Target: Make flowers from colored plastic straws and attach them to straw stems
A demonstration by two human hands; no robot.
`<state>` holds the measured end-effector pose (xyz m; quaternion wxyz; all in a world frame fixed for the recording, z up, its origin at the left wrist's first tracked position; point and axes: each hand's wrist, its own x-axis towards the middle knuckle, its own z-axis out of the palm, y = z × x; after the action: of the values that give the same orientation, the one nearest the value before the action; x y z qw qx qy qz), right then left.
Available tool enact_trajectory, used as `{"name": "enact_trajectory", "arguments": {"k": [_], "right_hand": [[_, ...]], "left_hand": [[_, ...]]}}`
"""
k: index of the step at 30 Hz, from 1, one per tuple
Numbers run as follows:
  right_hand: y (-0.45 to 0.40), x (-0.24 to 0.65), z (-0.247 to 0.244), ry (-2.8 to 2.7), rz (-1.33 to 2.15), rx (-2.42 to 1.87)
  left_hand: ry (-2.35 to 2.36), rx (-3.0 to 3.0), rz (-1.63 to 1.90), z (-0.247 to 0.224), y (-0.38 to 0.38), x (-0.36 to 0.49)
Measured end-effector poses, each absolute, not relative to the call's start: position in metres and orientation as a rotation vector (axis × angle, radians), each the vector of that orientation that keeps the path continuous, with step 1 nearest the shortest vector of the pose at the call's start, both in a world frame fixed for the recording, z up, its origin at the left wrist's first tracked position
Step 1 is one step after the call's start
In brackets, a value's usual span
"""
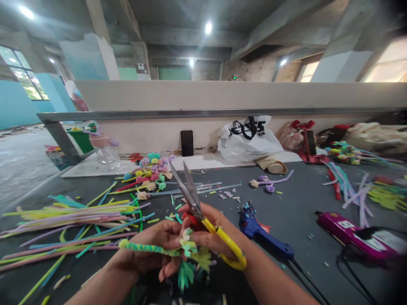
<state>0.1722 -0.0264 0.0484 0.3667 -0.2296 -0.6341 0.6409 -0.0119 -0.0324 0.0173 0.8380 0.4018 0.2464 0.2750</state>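
Between my fingers, low in the middle, is a pipe-cleaner flower (pixel 188 245) with pale green and cream petals. A green-and-yellow twisted pipe-cleaner stem (pixel 143 248) stretches left from it, and teal and olive fringed pieces hang below. My left hand (pixel 151 237) is closed around the flower's base, thumb and fingers pinching it. My right hand (pixel 219 216) holds yellow-handled scissors (pixel 190 195), their blades pointing up and away, slightly parted. Fingers of the right hand also touch the flower. Part of the scissors' handle is hidden by the fingers.
Loose pipe cleaners (pixel 73 224) lie in a heap at left, finished fuzzy flowers (pixel 152 173) behind. A blue glue gun (pixel 267 237) and a magenta corded tool (pixel 346 233) lie at right. A phone (pixel 187 143) and a white bag (pixel 248 140) stand against the back panel.
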Motion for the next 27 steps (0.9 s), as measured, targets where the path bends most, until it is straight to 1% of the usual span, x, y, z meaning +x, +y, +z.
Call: {"name": "enact_trajectory", "arguments": {"k": [5,9,14,18,21,24,27], "right_hand": [[-0.026,0.167,0.047,-1.425,1.666,-0.686],[-0.016,0.164,0.040,-1.051,1.724,-0.701],[-0.005,0.159,0.029,-0.650,1.747,-0.720],[-0.009,0.154,0.027,-0.711,1.769,-0.713],[-0.015,0.154,0.031,-0.831,1.750,-0.698],[-0.019,0.158,0.038,-0.926,1.741,-0.691],[-0.017,0.161,0.039,-1.100,1.571,-0.732]], "left_hand": [[0.586,0.752,0.672,0.013,-0.028,-0.007],[0.687,0.670,0.833,0.012,-0.024,-0.003],[0.715,0.687,0.997,0.023,-0.030,0.004],[0.860,0.756,1.109,0.028,-0.033,0.013],[0.911,0.802,1.129,0.025,-0.031,0.014],[0.821,0.723,1.091,0.021,-0.027,0.006],[0.713,0.571,1.124,0.019,-0.025,-0.003]]}}
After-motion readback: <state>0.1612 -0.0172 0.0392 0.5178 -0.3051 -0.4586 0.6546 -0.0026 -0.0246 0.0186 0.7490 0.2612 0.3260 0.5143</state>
